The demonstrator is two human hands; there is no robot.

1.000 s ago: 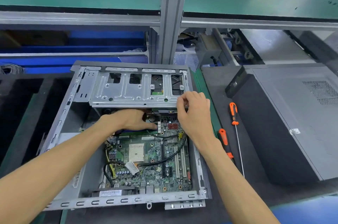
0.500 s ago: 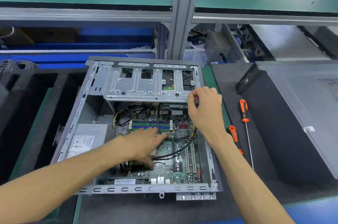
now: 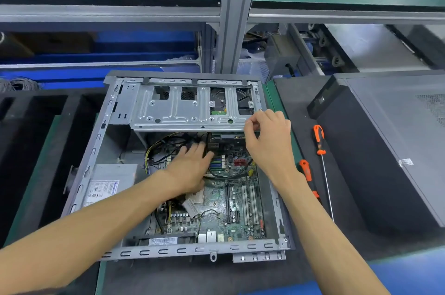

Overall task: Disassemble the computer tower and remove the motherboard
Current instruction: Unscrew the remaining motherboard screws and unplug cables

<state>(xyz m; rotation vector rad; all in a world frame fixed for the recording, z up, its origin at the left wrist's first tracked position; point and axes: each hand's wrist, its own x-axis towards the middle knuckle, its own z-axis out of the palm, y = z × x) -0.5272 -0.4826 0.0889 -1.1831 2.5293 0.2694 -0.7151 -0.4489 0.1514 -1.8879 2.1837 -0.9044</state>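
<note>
Metal drive cage (image 3: 190,111) pinched by right hand (image 3: 267,140), left hand (image 3: 190,169) flat on motherboard (image 3: 231,198)

open tower (image 3: 96,150), hands inside (motherboard (image 3: 240,198) seated)

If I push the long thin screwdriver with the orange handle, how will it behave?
The long screwdriver would probably roll, since its handle and thin shaft look round and it lies flat on the dark mat. It looks stiff and light. The shorter screwdriver beside it might stop it.
</note>
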